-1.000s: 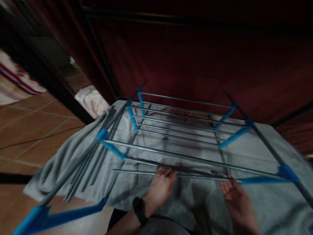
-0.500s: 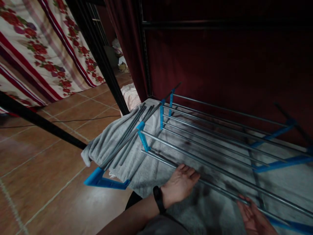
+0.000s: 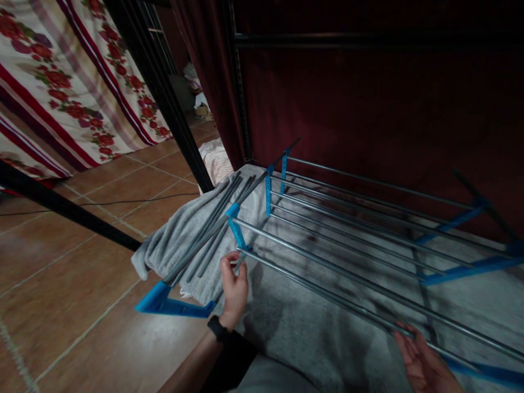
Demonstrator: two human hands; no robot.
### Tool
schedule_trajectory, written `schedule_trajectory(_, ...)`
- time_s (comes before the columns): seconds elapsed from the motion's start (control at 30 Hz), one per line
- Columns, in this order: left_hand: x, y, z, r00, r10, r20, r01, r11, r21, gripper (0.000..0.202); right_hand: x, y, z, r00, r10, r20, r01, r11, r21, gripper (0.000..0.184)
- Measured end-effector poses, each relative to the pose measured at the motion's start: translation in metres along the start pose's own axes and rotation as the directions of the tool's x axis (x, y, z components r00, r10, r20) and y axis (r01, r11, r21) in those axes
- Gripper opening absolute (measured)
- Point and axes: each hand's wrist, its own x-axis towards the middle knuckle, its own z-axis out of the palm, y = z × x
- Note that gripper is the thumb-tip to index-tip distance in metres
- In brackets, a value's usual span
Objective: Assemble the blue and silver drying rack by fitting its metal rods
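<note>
A rack of grey metal rods with blue plastic brackets lies on a grey blanket. My left hand, with a black band on the wrist, is at the left end of the nearest metal rod, beside a bracket. Its thumb and fingers are curled together at the rod's tip. Farther right, my right hand grips the same rod, palm upward, its fingertips around the metal. Several loose rods rest on the blanket to the left. A blue angled foot joins the frame's side tubes.
The grey blanket spreads beneath the rack. Black metal posts rise at the left, and a dark red curtain hangs behind. Brown floor tiles, a thin cable and a flowered cloth lie beyond.
My left hand has slid leftward from the middle of the nearest rod to its left end by the bracket. My right hand keeps its place on the rod.
</note>
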Motion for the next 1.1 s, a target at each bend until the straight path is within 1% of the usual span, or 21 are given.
schedule_trajectory(0.07,0.016,-0.01,0.004,0.987,-0.13,-0.098,0.12,0.987,-0.109,0.024,0.001,0.0,-0.001,0.997,0.073,-0.033,-0.071,0.996,0.059,0.041)
schedule_trajectory(0.1,0.025,-0.012,0.008,0.977,-0.172,-0.125,0.149,0.974,-0.172,0.027,0.002,0.0,-0.001,0.994,0.102,-0.041,-0.099,0.992,0.08,0.042)
schedule_trajectory(0.17,0.04,-0.012,0.016,0.967,-0.212,-0.141,0.164,0.943,-0.288,0.03,0.003,0.001,-0.001,0.995,0.093,-0.032,-0.091,0.993,0.075,0.044)
schedule_trajectory(0.23,0.054,-0.008,0.025,0.965,-0.24,-0.105,0.186,0.909,-0.373,0.035,0.002,0.002,0.0,0.996,0.082,-0.037,-0.079,0.994,0.074,0.047)
schedule_trajectory(0.3,0.065,-0.003,0.035,0.955,-0.294,-0.04,0.251,0.873,-0.419,0.047,-0.002,0.001,0.003,0.997,0.069,-0.046,-0.065,0.994,0.084,0.048)
schedule_trajectory(0.37,0.072,0.001,0.042,0.938,-0.343,0.04,0.327,0.844,-0.425,0.059,-0.008,0.001,0.006,0.998,0.041,-0.045,-0.037,0.996,0.085,0.046)
schedule_trajectory(0.43,0.076,0.002,0.046,0.931,-0.346,0.114,0.362,0.847,-0.389,0.065,-0.012,0.002,0.009,1.0,-0.003,-0.024,0.005,0.996,0.086,0.042)
schedule_trajectory(0.5,0.079,0.0,0.049,0.937,-0.314,0.152,0.348,0.865,-0.362,0.066,-0.014,0.003,0.012,0.998,-0.055,-0.01,0.055,0.991,0.12,0.038)
schedule_trajectory(0.57,0.082,-0.004,0.052,0.944,-0.294,0.148,0.328,0.87,-0.369,0.063,-0.013,0.003,0.015,0.994,-0.109,0.004,0.107,0.983,0.152,0.034)
schedule_trajectory(0.63,0.085,-0.008,0.056,0.945,-0.297,0.136,0.327,0.862,-0.388,0.06,-0.011,0.002,0.018,0.989,-0.145,0.003,0.142,0.975,0.172,0.031)
schedule_trajectory(0.7,0.088,-0.011,0.06,0.944,-0.304,0.13,0.331,0.856,-0.399,0.058,-0.012,0.001,0.023,0.988,-0.152,-0.002,0.15,0.968,0.203,0.03)
schedule_trajectory(0.77,0.09,-0.012,0.063,0.942,-0.323,0.096,0.334,0.858,-0.39,0.057,-0.017,0.001,0.03,0.991,-0.131,0.001,0.127,0.961,0.247,0.031)
schedule_trajectory(0.83,0.091,-0.01,0.065,0.935,-0.35,0.058,0.346,0.865,-0.363,0.059,-0.026,0.006,0.039,0.994,-0.082,0.071,0.064,0.972,0.224,0.032)
schedule_trajectory(0.87,0.091,-0.009,0.066,0.932,-0.358,0.051,0.352,0.867,-0.354,0.06,-0.032,0.009,0.045,0.989,-0.052,0.135,0.027,0.983,0.182,0.034)
schedule_trajectory(0.93,0.09,-0.006,0.065,0.933,-0.355,0.067,0.354,0.865,-0.355,0.06,-0.047,0.018,0.057,0.959,-0.002,0.282,-0.018,0.998,0.067,0.038)
schedule_trajectory(0.97,0.089,-0.004,0.064,0.935,-0.345,0.079,0.349,0.863,-0.365,0.06,-0.054,0.022,0.064,0.939,0.009,0.344,-0.015,1.0,0.015,0.039)
schedule_trajectory(1.03,0.086,-0.001,0.062,0.94,-0.328,0.093,0.338,0.862,-0.379,0.058,-0.067,0.026,0.08,0.906,-0.013,0.424,0.043,0.997,-0.06,0.038)
schedule_trajectory(1.1,0.084,0.0,0.061,0.942,-0.322,0.093,0.333,0.864,-0.379,0.057,-0.076,0.024,0.1,0.88,-0.086,0.467,0.17,0.975,-0.14,0.037)
